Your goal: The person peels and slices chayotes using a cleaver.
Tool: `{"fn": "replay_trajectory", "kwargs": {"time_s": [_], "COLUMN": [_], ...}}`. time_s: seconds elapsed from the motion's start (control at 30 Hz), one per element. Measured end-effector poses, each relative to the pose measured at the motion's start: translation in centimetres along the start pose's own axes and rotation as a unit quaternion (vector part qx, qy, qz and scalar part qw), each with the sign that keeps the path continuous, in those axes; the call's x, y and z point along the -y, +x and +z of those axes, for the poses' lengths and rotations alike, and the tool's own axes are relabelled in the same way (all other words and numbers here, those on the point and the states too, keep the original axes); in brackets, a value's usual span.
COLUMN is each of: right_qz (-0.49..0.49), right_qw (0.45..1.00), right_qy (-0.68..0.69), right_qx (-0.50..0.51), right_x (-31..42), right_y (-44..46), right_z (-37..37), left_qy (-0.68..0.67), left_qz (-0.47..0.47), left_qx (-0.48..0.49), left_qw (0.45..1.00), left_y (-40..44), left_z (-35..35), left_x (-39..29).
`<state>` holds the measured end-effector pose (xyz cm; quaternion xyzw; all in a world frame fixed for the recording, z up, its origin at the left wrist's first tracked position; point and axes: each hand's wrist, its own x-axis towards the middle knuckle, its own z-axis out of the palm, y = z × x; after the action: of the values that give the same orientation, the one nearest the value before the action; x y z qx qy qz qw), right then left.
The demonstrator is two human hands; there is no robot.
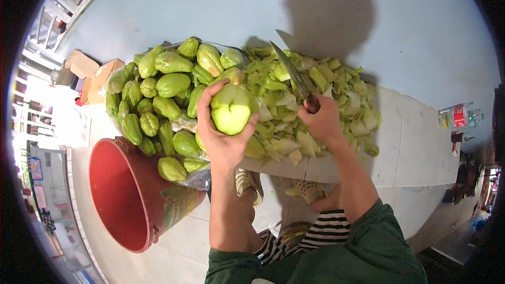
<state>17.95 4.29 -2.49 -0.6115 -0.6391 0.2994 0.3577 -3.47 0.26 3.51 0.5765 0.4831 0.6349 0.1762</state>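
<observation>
My left hand (223,139) holds a pale green chayote (230,109) with its fingers wrapped round the sides. In my right hand (323,121) is a knife (294,76) with a dark handle, its blade pointing up and to the left, apart from the chayote. Beneath and around the knife lies a wide heap of cut green pieces and peelings (305,142). Whole chayotes (173,85) are piled on a clear plastic bag to the left of my left hand.
A red bucket (118,194) lies tilted at the lower left, its mouth facing left. Cardboard boxes (100,81) stand behind the pile. A plastic bottle (460,117) with a red label is at the right. My feet in light shoes (248,185) are below the ledge.
</observation>
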Motion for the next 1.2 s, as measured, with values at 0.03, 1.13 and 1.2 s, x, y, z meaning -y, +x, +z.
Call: {"fn": "replay_trajectory", "kwargs": {"time_s": [0.03,1.13,1.2], "right_qz": [-0.013,-0.453,-0.461], "right_qw": [1.0,0.882,0.877], "right_qy": [-0.001,-0.126,-0.134], "right_qx": [0.019,0.022,0.013], "right_x": [0.5,4.5,4.7], "right_y": [-0.1,-4.1,-4.0], "right_z": [-0.2,1.9,1.9], "left_qy": [0.0,-0.577,-0.527], "left_qz": [0.001,-0.519,-0.542], "left_qx": [-0.003,-0.088,-0.117], "left_qw": [1.0,0.624,0.644], "left_y": [0.1,-0.9,-0.8], "left_z": [0.2,-1.1,-0.6], "left_x": [0.0,2.3,1.4]}}
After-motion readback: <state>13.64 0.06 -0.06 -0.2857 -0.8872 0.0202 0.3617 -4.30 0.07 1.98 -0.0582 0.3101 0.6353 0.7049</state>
